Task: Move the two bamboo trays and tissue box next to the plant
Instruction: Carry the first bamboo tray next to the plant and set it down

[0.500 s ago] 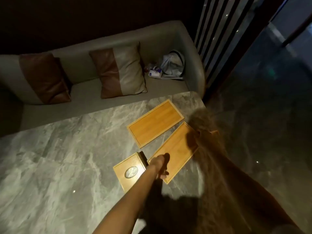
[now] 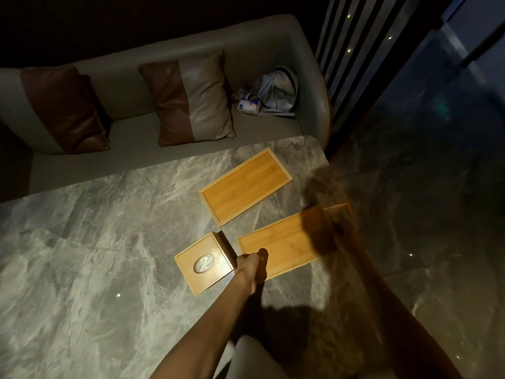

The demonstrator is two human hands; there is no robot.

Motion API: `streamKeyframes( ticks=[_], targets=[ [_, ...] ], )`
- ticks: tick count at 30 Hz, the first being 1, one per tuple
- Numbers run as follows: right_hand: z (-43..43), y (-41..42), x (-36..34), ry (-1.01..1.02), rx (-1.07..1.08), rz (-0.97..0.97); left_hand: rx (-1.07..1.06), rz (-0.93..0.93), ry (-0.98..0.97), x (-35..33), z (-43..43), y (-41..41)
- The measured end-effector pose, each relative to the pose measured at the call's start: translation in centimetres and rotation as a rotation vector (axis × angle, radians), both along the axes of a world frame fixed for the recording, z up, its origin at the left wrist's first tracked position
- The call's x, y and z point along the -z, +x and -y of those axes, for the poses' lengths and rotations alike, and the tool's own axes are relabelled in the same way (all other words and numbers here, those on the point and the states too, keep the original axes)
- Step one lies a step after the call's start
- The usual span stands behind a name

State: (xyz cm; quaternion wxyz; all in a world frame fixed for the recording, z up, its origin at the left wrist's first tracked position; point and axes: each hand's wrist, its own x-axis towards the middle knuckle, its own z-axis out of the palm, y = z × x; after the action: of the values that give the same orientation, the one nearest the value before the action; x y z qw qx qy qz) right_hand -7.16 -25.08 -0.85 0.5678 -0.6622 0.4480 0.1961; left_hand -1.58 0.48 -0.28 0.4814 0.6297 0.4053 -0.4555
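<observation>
Two shallow bamboo trays lie on the grey marble table [image 2: 109, 255] near its far right corner. The far tray [image 2: 246, 187] lies at a slant by itself. On the near-left corner of the near tray [image 2: 281, 247] my left hand [image 2: 247, 265] is closed. My right hand [image 2: 319, 231] is a dark motion blur over that tray's right end, and its grip is unclear. The bamboo tissue box [image 2: 202, 277], with an oval opening on top, stands just left of my left hand. No plant is in view.
A grey sofa [image 2: 131, 138] runs along the table's far side, with two brown-and-grey cushions [image 2: 191, 102] and a bag with small packets [image 2: 276, 90] in its right corner. The table's right edge drops to dark glossy floor [image 2: 410, 214]. Vertical slats stand behind.
The near tray has swung from a steep diagonal to a flatter angle, its right end now at the table's edge. My left hand stayed on its corner, and the right arm shifted with it.
</observation>
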Motion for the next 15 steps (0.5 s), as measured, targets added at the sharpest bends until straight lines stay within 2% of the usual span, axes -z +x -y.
streamKeyframes(
  ticks=[2, 5, 7, 9, 12, 15],
  targets=[
    [0.5, -3.3, -0.8, -0.119, 0.112, -0.002, 0.081, 0.057, -0.060, -1.3, 0.2, -0.1],
    [0.5, -9.0, -2.4, 0.084, 0.390, 0.008, 0.139, 0.090, -0.169, -3.3, 0.6, 0.2],
    [-0.4, -11.5, -4.1, 0.164, 0.476, 0.028, 0.157, 0.124, -0.309, -5.0, 0.8, 1.0],
    [-1.9, -13.0, -5.8, 0.188, 0.525, 0.075, 0.180, 0.231, -0.334, -6.3, 0.5, 2.1],
    [-6.3, -12.7, -9.0, 0.200, 0.544, 0.209, 0.038, 0.476, -0.273, -7.7, -0.7, 3.1],
    [-13.5, -10.2, -10.9, 0.255, 0.537, 0.379, -0.138, 0.531, -0.367, -9.8, -2.6, 2.1]
  ],
)
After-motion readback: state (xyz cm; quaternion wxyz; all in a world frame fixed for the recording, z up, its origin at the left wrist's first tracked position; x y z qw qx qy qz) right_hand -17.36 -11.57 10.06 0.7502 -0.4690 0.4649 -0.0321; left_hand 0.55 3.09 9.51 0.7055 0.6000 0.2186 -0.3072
